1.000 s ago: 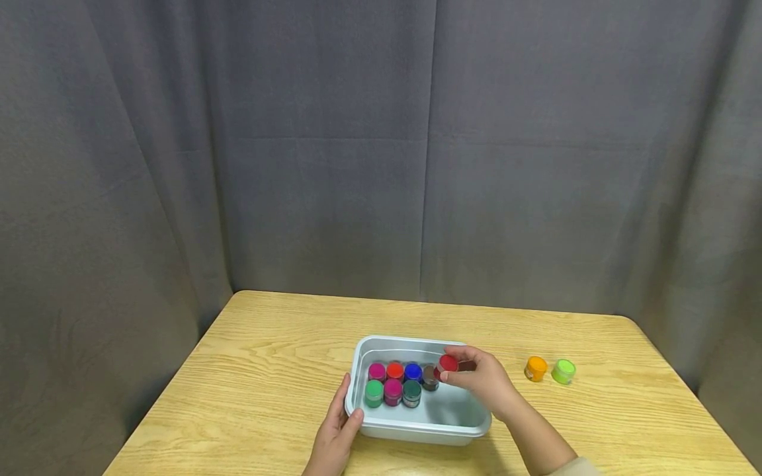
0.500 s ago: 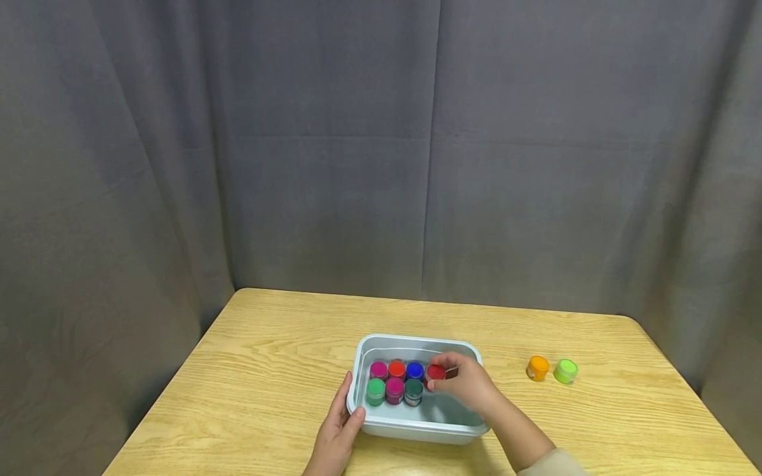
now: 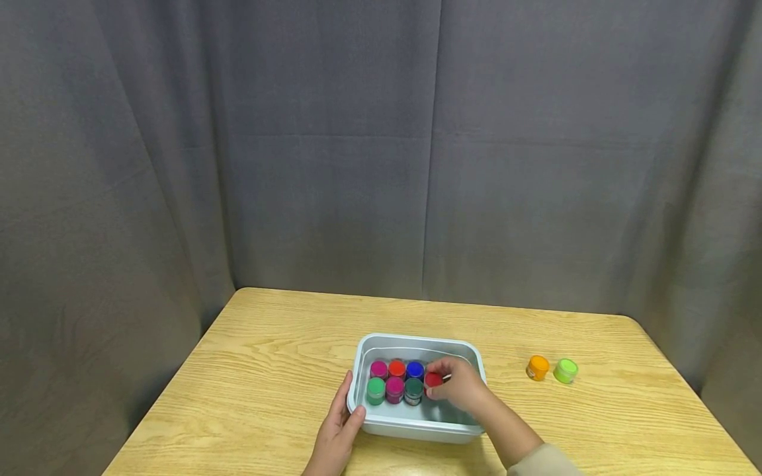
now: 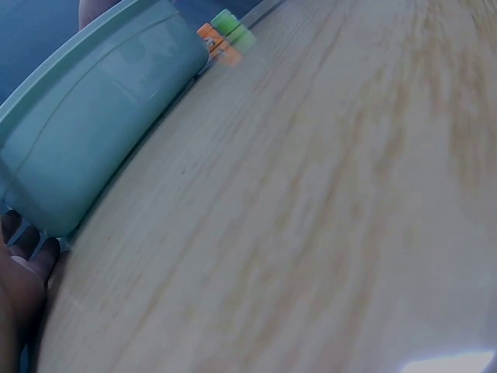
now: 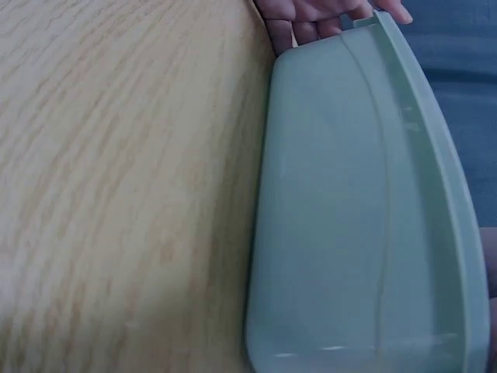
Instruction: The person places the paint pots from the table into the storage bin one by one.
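Observation:
A pale blue-green plastic tub stands on the wooden table, holding small paint jars in two rows. Its left end is held by my left hand, thumb at the rim and fingers against the outer wall. Inside the tub, my right hand pinches a dark red-lidded jar just right of the dark green jar. A blue-lidded jar sits behind the green one. Both wrist views show mostly the tub's outside wall; the tub's wall hides the jars inside.
An orange jar and a lime green jar stand on the table to the right of the tub. A grey curtain hangs behind the table and along both sides.
My right hand has carried the red jar left and down into the tub, then slightly nearer, beside the dark green jar. The brown jar is now hidden. My left hand stays on the tub.

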A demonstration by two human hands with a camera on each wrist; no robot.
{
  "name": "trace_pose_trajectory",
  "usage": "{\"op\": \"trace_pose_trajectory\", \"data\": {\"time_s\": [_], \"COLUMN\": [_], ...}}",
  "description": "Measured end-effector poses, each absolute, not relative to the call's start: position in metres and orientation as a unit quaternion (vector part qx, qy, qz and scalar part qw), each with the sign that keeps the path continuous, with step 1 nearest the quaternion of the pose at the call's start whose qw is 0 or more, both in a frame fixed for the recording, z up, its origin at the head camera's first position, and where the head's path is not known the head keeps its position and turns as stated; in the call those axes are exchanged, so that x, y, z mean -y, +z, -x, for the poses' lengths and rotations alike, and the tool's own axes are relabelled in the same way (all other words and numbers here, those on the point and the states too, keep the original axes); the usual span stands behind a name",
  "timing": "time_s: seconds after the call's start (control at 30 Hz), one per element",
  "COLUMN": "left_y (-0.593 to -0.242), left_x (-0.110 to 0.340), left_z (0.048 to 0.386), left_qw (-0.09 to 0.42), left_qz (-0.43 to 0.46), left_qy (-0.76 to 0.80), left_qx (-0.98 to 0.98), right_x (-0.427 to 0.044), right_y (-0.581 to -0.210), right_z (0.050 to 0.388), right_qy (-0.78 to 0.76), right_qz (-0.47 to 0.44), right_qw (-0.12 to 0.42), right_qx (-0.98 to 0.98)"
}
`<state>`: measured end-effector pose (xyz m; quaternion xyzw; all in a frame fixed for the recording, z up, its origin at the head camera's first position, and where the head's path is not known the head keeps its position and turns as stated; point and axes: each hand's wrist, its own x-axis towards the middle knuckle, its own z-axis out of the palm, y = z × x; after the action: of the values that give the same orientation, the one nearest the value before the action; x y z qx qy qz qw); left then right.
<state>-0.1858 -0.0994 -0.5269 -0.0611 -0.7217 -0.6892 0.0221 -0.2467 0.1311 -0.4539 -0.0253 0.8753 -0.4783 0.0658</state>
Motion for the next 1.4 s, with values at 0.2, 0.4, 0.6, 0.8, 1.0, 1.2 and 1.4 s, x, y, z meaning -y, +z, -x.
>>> {"op": "trace_pose_trajectory", "data": {"time_s": [0.2,0.4,0.6,0.8,1.0,1.2,1.4], "left_y": [-0.526,-0.526,-0.526,-0.526,-0.527,-0.527,-0.527], "left_x": [0.099,0.099,0.099,0.1,0.1,0.099,0.099], "left_z": [0.186,0.187,0.186,0.185,0.185,0.185,0.185], "left_qw": [0.021,0.023,0.024,0.026,0.022,0.025,0.028], "left_qz": [0.061,0.06,0.058,0.064,0.062,0.066,0.066], "left_qy": [-0.687,-0.685,-0.682,-0.676,-0.685,-0.695,-0.693], "left_qx": [0.724,0.726,0.729,0.733,0.725,0.716,0.717], "right_x": [-0.13,-0.129,-0.13,-0.131,-0.132,-0.134,-0.14], "right_y": [-0.457,-0.457,-0.459,-0.46,-0.455,-0.446,-0.435], "right_z": [0.249,0.249,0.25,0.248,0.246,0.243,0.242], "right_qy": [-0.447,-0.445,-0.447,-0.452,-0.472,-0.476,-0.483], "right_qz": [-0.002,-0.008,-0.01,-0.013,-0.013,-0.005,-0.002], "right_qw": [0.077,0.079,0.081,0.078,0.077,0.054,0.037], "right_qx": [-0.891,-0.892,-0.891,-0.888,-0.878,-0.878,-0.875]}}
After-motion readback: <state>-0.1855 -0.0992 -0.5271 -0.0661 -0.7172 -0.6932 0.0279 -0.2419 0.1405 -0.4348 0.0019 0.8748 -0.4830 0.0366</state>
